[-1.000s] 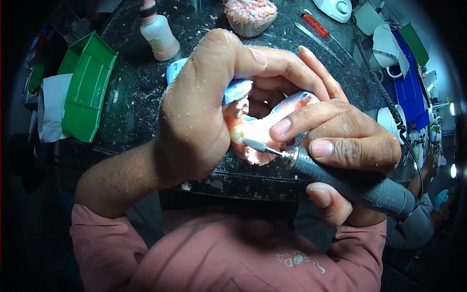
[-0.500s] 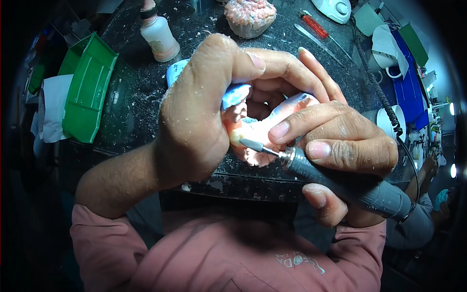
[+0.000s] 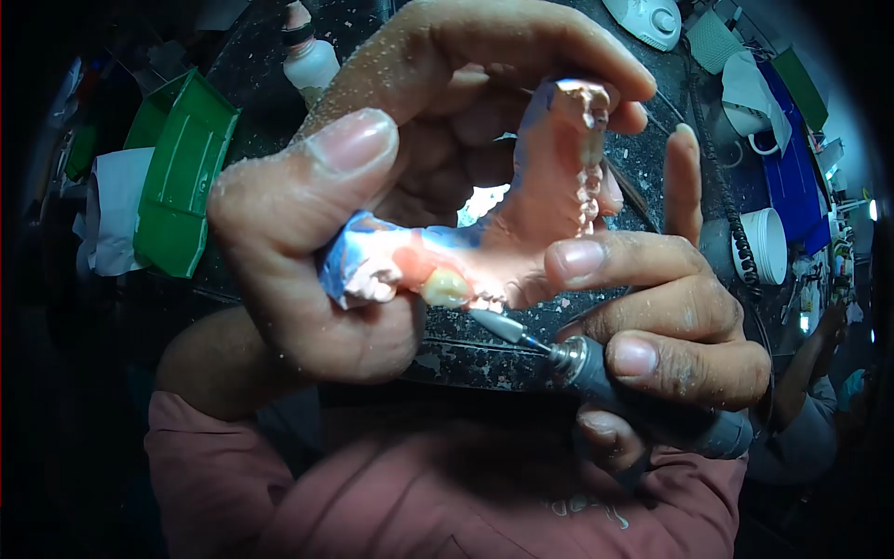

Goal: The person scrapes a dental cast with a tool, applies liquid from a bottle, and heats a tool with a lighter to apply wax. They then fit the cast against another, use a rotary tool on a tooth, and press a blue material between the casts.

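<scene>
A horseshoe-shaped dental model [image 3: 531, 214], pinkish with blue edges, is gripped in my left hand [image 3: 289, 205], its thumb and fingers curled around it. On the model's near side sits a yellowish-white tooth [image 3: 446, 287] with red-pink material [image 3: 421, 265] beside it. My right hand [image 3: 680, 307] wraps a dark rotary handpiece [image 3: 652, 391], and one of its fingertips rests by the model. The handpiece's grey tapered bur [image 3: 500, 324] points at the model just below the tooth. White dust specks both hands.
Behind my left hand stands a dropper-type bottle [image 3: 310, 63]. A green bin [image 3: 189, 177] with white paper [image 3: 119, 210] is at left. To the right are a coiled cord [image 3: 742, 252], a white tub [image 3: 762, 244], a blue bin [image 3: 796, 200] and another person's arm [image 3: 812, 368].
My left hand has turned and raised the model closer to the camera, showing more of its teeth. The bur, formerly against the yellowish tooth, is now lower and beside it.
</scene>
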`<state>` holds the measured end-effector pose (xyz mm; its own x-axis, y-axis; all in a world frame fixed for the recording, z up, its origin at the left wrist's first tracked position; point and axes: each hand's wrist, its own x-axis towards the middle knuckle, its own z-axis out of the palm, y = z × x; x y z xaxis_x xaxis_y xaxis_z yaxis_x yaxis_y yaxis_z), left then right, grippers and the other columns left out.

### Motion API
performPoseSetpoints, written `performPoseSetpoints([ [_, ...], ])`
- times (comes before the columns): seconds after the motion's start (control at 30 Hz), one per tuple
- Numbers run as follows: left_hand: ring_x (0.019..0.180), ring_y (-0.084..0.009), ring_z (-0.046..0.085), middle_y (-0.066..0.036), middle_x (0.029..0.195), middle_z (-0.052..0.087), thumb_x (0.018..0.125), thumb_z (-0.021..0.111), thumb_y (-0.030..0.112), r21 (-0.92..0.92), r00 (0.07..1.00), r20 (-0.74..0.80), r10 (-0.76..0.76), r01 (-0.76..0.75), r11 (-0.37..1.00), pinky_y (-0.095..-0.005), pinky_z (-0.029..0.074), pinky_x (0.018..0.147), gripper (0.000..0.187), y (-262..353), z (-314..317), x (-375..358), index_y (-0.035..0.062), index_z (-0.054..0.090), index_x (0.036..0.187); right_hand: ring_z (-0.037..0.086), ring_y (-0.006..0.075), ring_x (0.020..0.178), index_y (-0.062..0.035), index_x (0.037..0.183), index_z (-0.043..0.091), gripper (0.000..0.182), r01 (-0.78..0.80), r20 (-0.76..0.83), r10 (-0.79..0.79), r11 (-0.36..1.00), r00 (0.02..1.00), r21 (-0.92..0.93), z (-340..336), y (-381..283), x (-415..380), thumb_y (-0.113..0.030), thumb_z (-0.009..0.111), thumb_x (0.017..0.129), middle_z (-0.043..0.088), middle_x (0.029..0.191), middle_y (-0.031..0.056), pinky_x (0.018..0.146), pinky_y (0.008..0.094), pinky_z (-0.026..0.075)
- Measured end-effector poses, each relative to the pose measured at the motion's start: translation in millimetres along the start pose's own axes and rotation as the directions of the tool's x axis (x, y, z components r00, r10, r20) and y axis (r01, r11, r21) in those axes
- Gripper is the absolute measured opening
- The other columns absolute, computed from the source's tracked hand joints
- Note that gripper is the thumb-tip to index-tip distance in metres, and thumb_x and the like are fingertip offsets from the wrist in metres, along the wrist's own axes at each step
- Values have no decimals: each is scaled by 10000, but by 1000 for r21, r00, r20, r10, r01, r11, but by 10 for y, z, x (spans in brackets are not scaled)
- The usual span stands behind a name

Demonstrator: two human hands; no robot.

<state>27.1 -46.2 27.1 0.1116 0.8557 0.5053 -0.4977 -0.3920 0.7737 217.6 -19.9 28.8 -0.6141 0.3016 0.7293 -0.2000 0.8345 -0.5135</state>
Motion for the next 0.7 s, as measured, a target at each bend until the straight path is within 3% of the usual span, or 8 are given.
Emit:
performPoseSetpoints([
  [0.53, 839, -248, 616, -258, 1098, 577, 861, 396, 506, 98, 1000, 17, -2, 0, 995, -341, 511, 778, 707, 18, -8, -1, -89, 471, 1234, 665, 261, 857, -93, 1012, 523, 283, -63, 29, 62, 997, 998, 39, -10, 41, 57, -207, 684, 809, 582, 753, 54, 1111, 662, 145],
  [0.6, 842, -249, 616, -259, 1101, 577, 861, 396, 507, 102, 1000, 13, -5, 4, 995, -343, 510, 779, 706, 20, 0, -4, -87, 471, 1234, 664, 258, 840, -89, 1012, 522, 290, 325, 75, -327, 945, 942, 37, -30, 285, 61, -212, 679, 803, 581, 752, 55, 1114, 646, 160],
  [0.7, 848, -252, 614, -259, 1109, 574, 861, 395, 510, 115, 1000, -3, -11, 11, 993, -348, 508, 783, 703, 25, 7, -3, -81, 472, 1234, 664, 257, 837, -87, 1012, 522, 290, 275, 60, -277, 961, 959, 31, -26, 251, 58, -211, 679, 801, 581, 753, 55, 1112, 646, 163],
])
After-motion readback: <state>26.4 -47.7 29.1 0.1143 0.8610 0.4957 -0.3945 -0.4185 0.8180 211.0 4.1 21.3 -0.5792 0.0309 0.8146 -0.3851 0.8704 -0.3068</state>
